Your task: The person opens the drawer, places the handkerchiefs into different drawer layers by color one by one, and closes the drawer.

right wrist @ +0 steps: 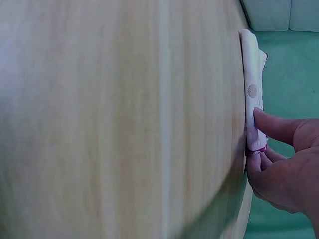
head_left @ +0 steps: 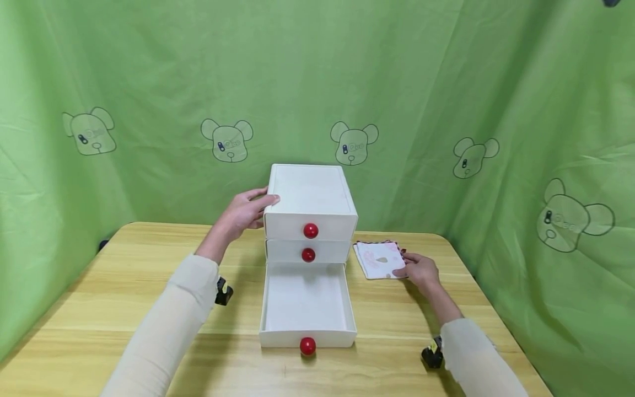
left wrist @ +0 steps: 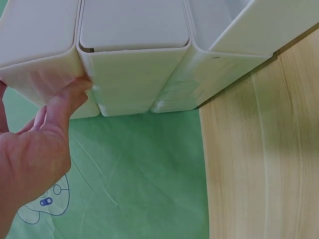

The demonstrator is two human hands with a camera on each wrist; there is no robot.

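A white three-drawer cabinet with red knobs stands on the table; its bottom drawer is pulled out and holds nothing. My left hand rests against the cabinet's upper left side, thumb at the top edge and fingers extended along the side wall. In the left wrist view, fingertips of that hand touch the side of the top section. Right of the cabinet lies a folded white cloth with pink print and a dark red trim. My right hand pinches its right edge, thumb on top and fingers beneath.
The wooden table carries the cabinet and the cloth. Behind and beside it hangs a green curtain with bear outlines. A small black device shows by the left wrist, another black device by the right.
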